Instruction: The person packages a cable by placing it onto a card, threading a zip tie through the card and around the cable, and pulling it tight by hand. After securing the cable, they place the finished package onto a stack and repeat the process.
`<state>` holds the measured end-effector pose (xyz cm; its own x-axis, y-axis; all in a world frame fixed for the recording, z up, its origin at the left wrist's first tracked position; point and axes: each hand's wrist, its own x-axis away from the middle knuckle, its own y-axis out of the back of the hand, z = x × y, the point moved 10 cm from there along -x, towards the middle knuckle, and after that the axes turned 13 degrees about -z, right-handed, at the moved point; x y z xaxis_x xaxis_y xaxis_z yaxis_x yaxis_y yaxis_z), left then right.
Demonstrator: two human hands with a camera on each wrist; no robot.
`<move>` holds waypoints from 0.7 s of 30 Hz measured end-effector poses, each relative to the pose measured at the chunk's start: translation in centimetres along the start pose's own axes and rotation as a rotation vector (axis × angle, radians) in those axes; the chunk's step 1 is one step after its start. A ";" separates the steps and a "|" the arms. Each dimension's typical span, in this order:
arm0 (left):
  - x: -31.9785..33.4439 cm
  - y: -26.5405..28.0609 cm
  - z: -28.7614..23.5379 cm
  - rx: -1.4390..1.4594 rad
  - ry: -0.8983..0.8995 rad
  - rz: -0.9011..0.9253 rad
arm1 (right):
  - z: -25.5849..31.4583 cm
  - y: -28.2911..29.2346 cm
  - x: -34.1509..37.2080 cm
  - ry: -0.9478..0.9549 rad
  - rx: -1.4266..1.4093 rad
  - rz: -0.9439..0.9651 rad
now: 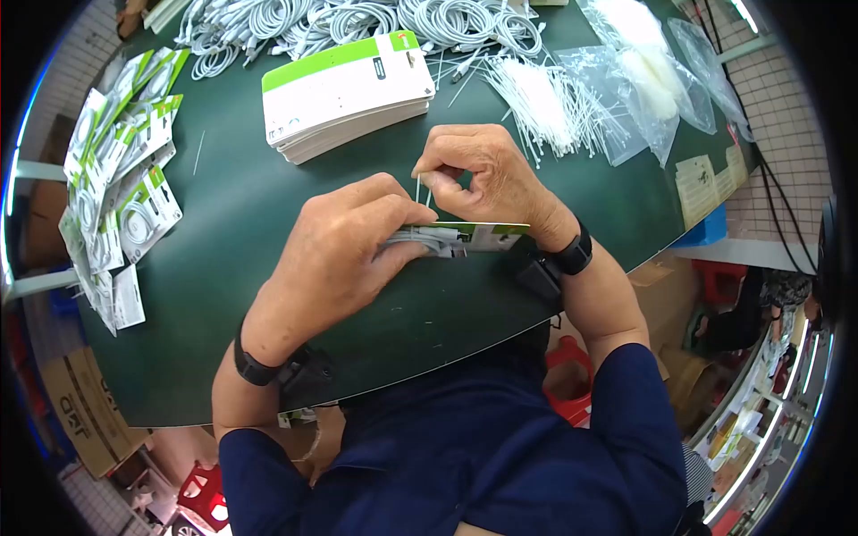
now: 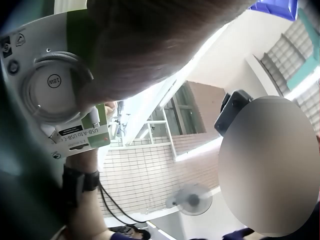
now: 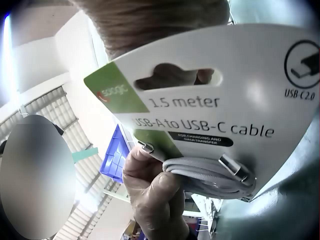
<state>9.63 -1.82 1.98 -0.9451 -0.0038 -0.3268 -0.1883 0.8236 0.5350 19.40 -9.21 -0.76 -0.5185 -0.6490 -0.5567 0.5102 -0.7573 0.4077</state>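
In the head view my left hand (image 1: 335,246) grips a white and green card (image 1: 500,236) with a coiled grey USB cable (image 1: 429,238) lying against its face. The card stands on edge; its print in the right wrist view (image 3: 245,65) reads USB-A to USB-C cable. Left thumb and fingers press the coil to the card. Just behind the card's upper edge, my right hand (image 1: 492,170) pinches a thin white cable tie (image 1: 418,188) between thumb and forefinger. Two strands of the tie rise from behind the card. The card hides the tie's lower part.
On the green table (image 1: 223,223) stands a stack of cards (image 1: 349,89). Behind it lie piled grey cables (image 1: 340,31). Loose white cable ties (image 1: 554,107) and clear plastic bags (image 1: 657,85) are at the back right. Carded cables (image 1: 134,219) heap up at the left edge.
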 end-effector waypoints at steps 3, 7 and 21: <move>0.0 -0.3 -0.9 -0.147 -0.123 -0.094 | 0.0 0.6 0.2 0.048 0.050 -0.034; 0.0 0.4 -1.5 -0.179 -0.170 -0.174 | -1.1 0.6 0.2 -0.164 0.003 -0.033; 0.0 3.2 6.8 0.177 0.316 -0.509 | 5.8 4.2 -0.6 0.307 0.306 -0.359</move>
<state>10.83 4.66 -1.61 -0.7872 -0.5657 -0.2456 -0.6140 0.7561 0.2266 17.92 -12.44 5.46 -0.3762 -0.3302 -0.8657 0.0921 -0.9430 0.3197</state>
